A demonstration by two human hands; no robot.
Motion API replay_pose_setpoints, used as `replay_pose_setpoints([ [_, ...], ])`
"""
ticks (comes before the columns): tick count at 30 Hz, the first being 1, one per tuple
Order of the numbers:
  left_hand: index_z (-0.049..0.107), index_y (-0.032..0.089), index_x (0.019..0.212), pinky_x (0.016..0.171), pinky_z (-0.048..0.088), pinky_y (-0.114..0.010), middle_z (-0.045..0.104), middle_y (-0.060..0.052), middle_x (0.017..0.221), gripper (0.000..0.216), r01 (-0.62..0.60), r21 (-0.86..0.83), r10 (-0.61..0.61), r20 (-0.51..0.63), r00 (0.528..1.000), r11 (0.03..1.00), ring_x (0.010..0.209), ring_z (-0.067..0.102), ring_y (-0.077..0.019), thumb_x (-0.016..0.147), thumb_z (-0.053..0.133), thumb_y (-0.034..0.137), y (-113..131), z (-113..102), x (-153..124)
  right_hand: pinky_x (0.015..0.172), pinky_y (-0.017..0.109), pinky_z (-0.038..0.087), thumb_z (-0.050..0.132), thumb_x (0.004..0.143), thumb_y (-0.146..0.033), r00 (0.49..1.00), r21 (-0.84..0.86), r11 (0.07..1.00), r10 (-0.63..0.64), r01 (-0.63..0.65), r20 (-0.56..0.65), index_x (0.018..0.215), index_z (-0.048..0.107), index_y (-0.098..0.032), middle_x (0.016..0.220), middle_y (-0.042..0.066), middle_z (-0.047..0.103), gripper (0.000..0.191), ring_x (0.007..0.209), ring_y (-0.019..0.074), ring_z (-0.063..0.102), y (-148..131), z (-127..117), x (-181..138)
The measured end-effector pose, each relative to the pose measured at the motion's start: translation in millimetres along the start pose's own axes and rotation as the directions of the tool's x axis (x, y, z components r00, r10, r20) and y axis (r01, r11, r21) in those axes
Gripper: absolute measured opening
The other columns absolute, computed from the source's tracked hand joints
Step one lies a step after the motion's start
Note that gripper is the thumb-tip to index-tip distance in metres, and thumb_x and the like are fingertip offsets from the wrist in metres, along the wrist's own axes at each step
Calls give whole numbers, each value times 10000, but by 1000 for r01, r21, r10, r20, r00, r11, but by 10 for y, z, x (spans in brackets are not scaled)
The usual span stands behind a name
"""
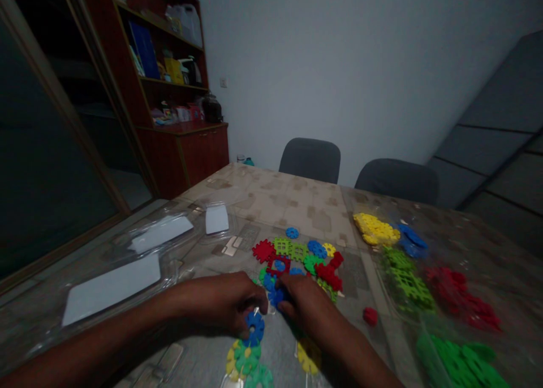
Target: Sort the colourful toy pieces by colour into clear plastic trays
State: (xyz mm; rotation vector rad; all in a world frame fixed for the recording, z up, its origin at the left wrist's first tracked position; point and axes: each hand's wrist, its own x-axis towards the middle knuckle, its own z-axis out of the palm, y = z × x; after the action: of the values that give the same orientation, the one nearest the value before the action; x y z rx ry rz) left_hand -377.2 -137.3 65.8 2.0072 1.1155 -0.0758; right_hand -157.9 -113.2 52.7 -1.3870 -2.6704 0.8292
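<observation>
My left hand (223,306) is closed in a pinch on a blue gear-shaped plastic piece (255,324), low in the middle of the view. My right hand (305,306) is closed too, fingers pressed on another blue piece (275,297) next to it. Just below the hands lies a joined chain of yellow and green gear pieces (244,361). A yellow piece (307,358) lies under my right forearm. Beyond the hands sits a loose pile of red, green, blue and yellow interlocking pieces (303,258).
Sorted heaps lie on the right: yellow (375,228), blue (410,242), green grids (407,280), red (460,297), bright green (462,362). A lone red piece (370,315) sits nearby. Clear plastic packaging (127,263) covers the table's left. Two grey chairs (310,159) stand behind; a wooden cabinet (169,94) at left.
</observation>
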Motion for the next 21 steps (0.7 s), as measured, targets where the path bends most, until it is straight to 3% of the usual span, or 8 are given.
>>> replay_pose_setpoints([
  [3,701,238,977,537,354,-214,627,50,771,274,18,13,-18,-2,1000,1000,679,563,-155,719,764,169,42,4,-5,897,322,429,679,825,-163,1000,-14,1000,12,-13,-27,1161,668,-198,1203,125,699,338,1140,282,621,13,28,-15],
  [9,686,219,883,579,381,-224,630,39,788,192,-7,27,7,-23,1000,1000,698,559,-158,723,786,180,8,35,22,945,368,426,673,812,-177,998,-25,999,27,-28,-49,1186,643,-185,1235,152,657,374,1155,303,587,29,40,-46],
  [13,692,200,867,610,399,-219,607,37,772,122,-41,-94,34,-77,996,995,705,538,-147,761,736,156,-25,-17,6,935,352,428,666,807,-150,999,-9,1000,20,-21,-33,1158,657,-168,1226,154,670,351,1149,296,602,19,43,-35],
  [17,743,237,1039,573,396,-208,617,40,761,291,-103,-263,116,36,993,959,669,534,-137,753,775,193,-28,-47,-39,870,289,439,674,795,-119,998,26,999,-42,41,38,1113,689,-197,1178,94,720,328,1074,242,655,-6,59,-37],
  [21,771,273,1129,547,404,-225,656,27,746,332,-236,-216,285,231,930,947,603,537,-137,799,806,266,-48,50,-37,909,309,425,649,809,-107,997,-24,998,-50,51,60,1245,645,-218,1264,104,693,450,1165,262,629,-49,30,-63],
])
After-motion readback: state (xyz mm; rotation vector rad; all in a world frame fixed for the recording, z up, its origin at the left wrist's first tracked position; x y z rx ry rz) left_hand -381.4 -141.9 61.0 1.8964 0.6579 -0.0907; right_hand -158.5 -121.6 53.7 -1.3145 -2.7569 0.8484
